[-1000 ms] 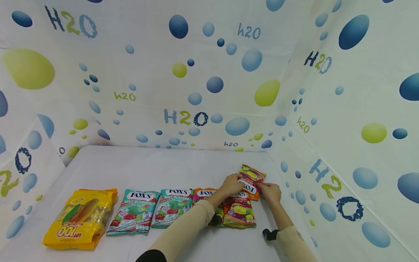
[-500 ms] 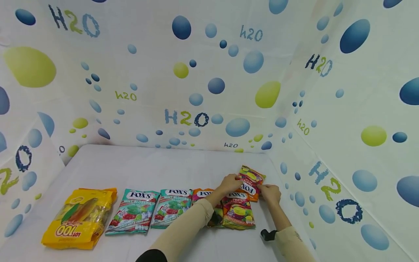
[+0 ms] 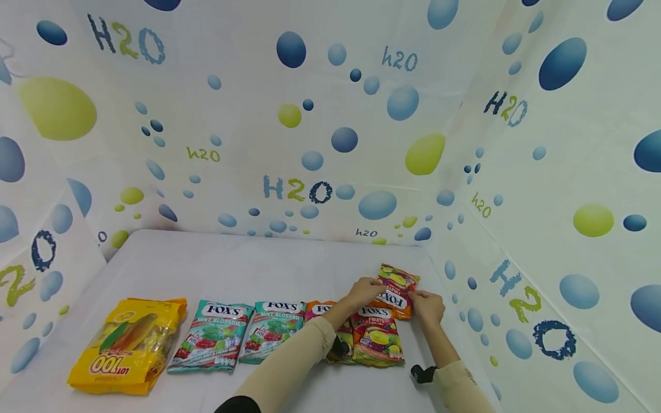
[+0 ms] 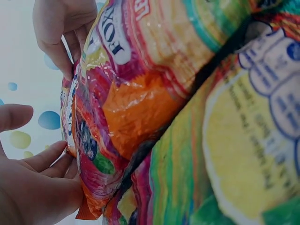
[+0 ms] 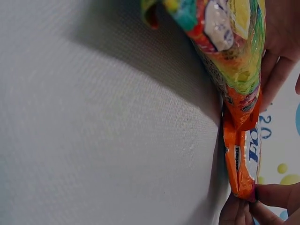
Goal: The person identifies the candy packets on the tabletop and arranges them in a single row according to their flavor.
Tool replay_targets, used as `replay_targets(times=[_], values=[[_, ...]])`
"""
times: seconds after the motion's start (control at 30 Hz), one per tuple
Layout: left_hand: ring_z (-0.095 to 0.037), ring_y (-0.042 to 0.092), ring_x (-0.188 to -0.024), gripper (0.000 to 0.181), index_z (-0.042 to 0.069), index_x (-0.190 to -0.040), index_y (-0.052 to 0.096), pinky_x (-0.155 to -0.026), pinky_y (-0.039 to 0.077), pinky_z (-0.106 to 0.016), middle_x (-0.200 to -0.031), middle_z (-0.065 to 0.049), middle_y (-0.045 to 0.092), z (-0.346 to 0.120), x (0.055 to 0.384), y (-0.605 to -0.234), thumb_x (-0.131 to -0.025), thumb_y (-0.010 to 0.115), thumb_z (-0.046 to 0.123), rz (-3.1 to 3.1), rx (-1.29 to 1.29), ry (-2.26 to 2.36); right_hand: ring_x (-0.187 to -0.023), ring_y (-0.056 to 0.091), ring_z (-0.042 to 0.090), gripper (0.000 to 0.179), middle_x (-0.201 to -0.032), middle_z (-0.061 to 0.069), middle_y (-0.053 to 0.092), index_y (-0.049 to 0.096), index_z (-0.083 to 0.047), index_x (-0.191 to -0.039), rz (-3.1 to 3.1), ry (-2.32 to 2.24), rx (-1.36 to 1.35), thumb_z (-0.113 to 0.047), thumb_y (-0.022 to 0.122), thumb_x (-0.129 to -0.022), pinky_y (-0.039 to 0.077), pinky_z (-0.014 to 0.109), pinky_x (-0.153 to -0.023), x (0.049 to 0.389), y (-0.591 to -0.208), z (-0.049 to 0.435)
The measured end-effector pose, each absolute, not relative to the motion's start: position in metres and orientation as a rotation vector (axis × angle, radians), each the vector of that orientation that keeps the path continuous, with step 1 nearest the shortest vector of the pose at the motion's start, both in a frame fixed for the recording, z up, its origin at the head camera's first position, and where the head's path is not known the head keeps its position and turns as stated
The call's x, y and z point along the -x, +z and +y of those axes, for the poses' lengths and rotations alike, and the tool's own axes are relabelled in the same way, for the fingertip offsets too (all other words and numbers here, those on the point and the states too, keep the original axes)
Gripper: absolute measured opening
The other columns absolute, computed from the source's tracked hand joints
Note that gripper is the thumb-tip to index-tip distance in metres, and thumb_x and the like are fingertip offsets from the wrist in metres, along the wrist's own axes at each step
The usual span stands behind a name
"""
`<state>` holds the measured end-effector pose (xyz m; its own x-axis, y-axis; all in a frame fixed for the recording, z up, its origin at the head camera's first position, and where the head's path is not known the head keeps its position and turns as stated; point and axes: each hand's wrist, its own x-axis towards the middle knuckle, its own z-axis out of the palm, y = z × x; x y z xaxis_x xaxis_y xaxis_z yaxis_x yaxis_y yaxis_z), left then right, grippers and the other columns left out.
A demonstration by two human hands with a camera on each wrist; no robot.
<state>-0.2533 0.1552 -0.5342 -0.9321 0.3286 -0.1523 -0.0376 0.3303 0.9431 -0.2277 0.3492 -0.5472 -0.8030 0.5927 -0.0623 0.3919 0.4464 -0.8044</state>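
A red and orange FOX'S candy bag (image 3: pixel 397 285) lies upside down and slightly turned at the right of the table, against the top edge of a FOX'S Fruits bag (image 3: pixel 378 338). My right hand (image 3: pixel 430 308) pinches its right edge between thumb and fingers; the right wrist view shows that pinch at the orange corner (image 5: pixel 244 187). On the other side, my left hand (image 3: pixel 364 291) touches the bag with extended fingers, its thumb (image 4: pixel 16 117) standing apart in the left wrist view. Another fruit candy bag (image 3: pixel 316 309) is partly hidden under my left forearm.
Two teal FOX'S Mint Blossom bags, one left (image 3: pixel 210 337) and one right (image 3: pixel 272 332), lie further left in the row. At the far left is a big yellow LOT 100 bag (image 3: pixel 126 347). Patterned walls (image 3: pixel 232 115) enclose the white table (image 3: pixel 248 264).
Both hands stay at the red and orange candy bag, which hardly moves. The head view shifts slightly, and the row of bags keeps its order.
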Motion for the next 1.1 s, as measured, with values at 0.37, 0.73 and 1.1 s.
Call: replay_targets(times=[0.37, 0.73, 1.1], values=[[-0.023, 0.058, -0.106, 0.050, 0.003, -0.132, 0.058, -0.093, 0.049, -0.043, -0.122, -0.010, 0.062, 0.155, 0.255, -0.534, -0.094, 0.058, 0.035, 2.237, -0.316, 1.673, -0.084, 0.057, 0.026, 0.029, -0.097, 0.015, 0.070, 0.077, -0.005, -0.098, -2.426, 1.294, 0.819, -0.032, 0.072, -0.088, 0.044, 0.030, -0.063, 0.234, -0.550, 0.352], [-0.026, 0.058, -0.111, 0.054, 0.003, -0.138, 0.053, -0.092, 0.051, -0.044, -0.132, -0.011, 0.058, 0.156, 0.259, -0.530, -0.093, 0.059, 0.033, 2.201, -0.365, 1.700, -0.094, 0.056, 0.028, 0.029, -0.112, 0.019, 0.069, 0.076, -0.005, -0.105, -2.375, 1.352, 0.784, -0.029, 0.069, -0.090, 0.045, 0.034, -0.072, 0.239, -0.546, 0.354], [-0.025, 0.057, -0.114, 0.052, 0.006, -0.134, 0.059, -0.094, 0.048, -0.044, -0.135, -0.009, 0.058, 0.165, 0.254, -0.522, -0.088, 0.065, 0.030, 2.276, -0.347, 1.719, -0.117, 0.053, 0.036, 0.035, -0.124, 0.023, 0.063, 0.073, -0.004, -0.113, -2.330, 1.392, 0.819, -0.031, 0.069, -0.091, 0.042, 0.051, -0.100, 0.237, -0.538, 0.361]])
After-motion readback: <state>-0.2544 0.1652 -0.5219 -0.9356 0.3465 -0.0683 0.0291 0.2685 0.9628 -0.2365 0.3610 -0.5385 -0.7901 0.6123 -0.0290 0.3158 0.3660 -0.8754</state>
